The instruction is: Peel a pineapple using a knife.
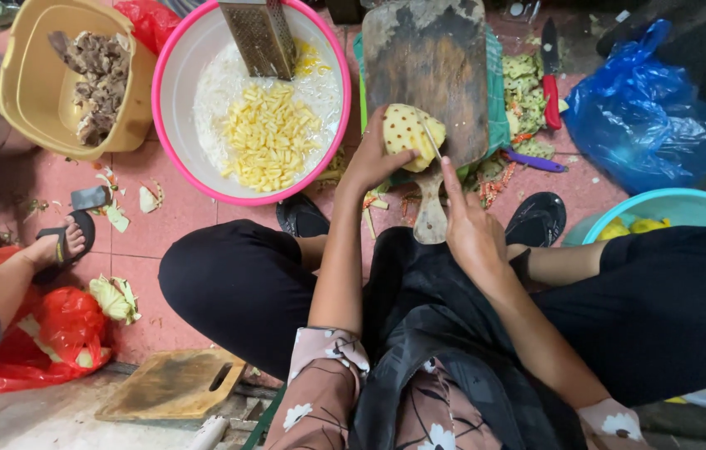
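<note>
My left hand [372, 160] grips a peeled yellow pineapple [409, 133] and holds it down on the near end of a dark wooden cutting board [432, 58]. My right hand [471, 229] holds a thin knife [429, 137] whose blade rests on the right side of the pineapple. Its index finger stretches along the blade's back. Both forearms reach out between my knees, which are in black trousers.
A pink-rimmed bowl [171, 125] holds cut pineapple pieces and a metal grater [259, 35]. A yellow tub [24, 87] sits at the far left. A red-handled knife [550, 79], peelings, a blue bag [640, 112] and a teal bowl [686, 204] lie right. Another person's sandalled foot [57, 246] is left.
</note>
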